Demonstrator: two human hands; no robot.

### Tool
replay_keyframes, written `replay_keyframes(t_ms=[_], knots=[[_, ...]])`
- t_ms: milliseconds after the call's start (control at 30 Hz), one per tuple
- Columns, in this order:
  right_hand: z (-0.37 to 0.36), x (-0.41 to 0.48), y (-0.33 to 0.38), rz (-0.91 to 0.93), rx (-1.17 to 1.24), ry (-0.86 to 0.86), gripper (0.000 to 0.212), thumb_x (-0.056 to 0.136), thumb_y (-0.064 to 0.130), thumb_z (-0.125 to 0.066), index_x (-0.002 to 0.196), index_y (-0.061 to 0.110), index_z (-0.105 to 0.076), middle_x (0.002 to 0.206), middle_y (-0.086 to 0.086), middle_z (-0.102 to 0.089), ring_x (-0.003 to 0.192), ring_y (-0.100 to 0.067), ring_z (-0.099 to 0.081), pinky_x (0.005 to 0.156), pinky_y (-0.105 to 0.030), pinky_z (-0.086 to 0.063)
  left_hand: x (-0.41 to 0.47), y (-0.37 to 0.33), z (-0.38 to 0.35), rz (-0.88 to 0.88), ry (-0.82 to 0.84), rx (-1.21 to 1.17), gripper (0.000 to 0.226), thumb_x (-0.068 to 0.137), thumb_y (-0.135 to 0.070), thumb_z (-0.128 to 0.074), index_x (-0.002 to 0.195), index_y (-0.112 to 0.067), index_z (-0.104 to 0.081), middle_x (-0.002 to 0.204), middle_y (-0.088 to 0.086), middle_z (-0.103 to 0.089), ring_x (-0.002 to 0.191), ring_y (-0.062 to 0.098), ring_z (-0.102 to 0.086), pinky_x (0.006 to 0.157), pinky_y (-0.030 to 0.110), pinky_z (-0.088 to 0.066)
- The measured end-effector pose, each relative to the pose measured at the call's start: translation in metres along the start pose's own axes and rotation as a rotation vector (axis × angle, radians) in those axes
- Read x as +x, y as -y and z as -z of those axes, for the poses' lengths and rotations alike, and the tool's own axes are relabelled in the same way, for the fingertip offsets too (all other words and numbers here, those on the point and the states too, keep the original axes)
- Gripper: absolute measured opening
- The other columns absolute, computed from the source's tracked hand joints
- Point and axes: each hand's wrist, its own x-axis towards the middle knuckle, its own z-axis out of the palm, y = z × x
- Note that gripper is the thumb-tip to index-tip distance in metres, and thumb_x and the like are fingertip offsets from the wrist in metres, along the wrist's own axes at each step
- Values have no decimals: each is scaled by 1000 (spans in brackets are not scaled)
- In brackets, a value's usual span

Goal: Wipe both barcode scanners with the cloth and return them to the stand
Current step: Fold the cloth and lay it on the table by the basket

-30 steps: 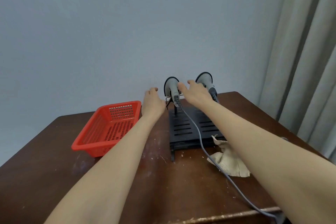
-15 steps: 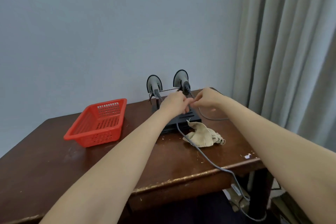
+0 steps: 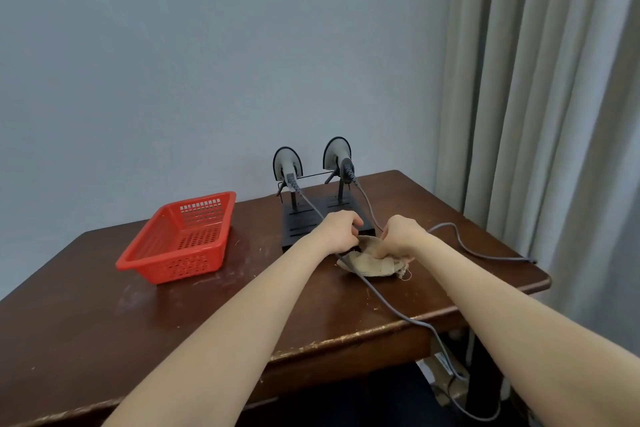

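Right grip (image 3: 401, 236) clenches the limp, light cloth (image 3: 370, 267) at its bunched middle; left grip's (image 3: 341, 229) hold I cannot tell.

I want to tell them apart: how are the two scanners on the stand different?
The left scanner shows lower in the picture than the right scanner. The left scanner's cable runs forward past the cloth and off the table's front edge; the right scanner's cable bends right toward the side edge. Both are grey, dark-rimmed, and sit on the black stand.
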Motion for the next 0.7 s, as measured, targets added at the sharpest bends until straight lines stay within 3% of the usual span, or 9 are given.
replay_keyframes(t_ms=[100,200,300,367,500,600,700], knots=[[7,4,1,43,86,-111,20,73,16,-73,86,1,-67,70,-11,-63,58,-23,-61,59,-32,-57,0,0,7,-29,-51,-121,40,92,-4,-52,131,-9,-51,126,10,-61,109,23,-61,90,35,-54],[30,3,12,113,225,-226,17,71,18,-72,81,4,-70,73,-9,-65,65,-24,-62,60,-31,-54,1,-3,29,-63,-221,-210,33,94,-9,-49,127,-12,-55,124,6,-61,93,19,-65,74,25,-56],[55,0,32,181,382,-302,7,75,16,-68,74,9,-67,65,-5,-58,59,-19,-51,52,-26,-42,0,-6,60,-61,-377,-358,32,96,-13,-48,127,-12,-54,122,5,-60,90,18,-63,77,29,-56],[68,-3,48,227,547,-301,15,77,12,-66,64,12,-59,59,-2,-53,54,-15,-47,46,-23,-37,-4,-5,80,-21,-407,-476,33,95,-17,-50,128,-11,-52,120,5,-59,98,17,-59,82,31,-54],[84,-10,86,310,861,-207,19,81,8,-63,65,14,-55,63,-2,-54,57,-14,-51,46,-21,-43,-12,4,112,40,-358,-667,36,96,-27,-48,129,-13,-49,119,4,-59,109,17,-57,90,35,-50],[80,-12,111,344,979,-58,13,82,2,-57,72,11,-59,66,-1,-54,60,-14,-52,47,-21,-45,-23,17,125,103,-336,-855,22,94,-32,-45,100,-17,-59,91,-2,-61,81,13,-55,71,29,-44],[61,-4,130,323,1044,92,15,81,-1,-53,79,10,-61,70,-2,-51,60,-13,-49,48,-22,-45,-35,42,127,164,-312,-1018,23,87,-31,-48,90,-16,-66,84,3,-58,79,20,-53,75,33,-40]])
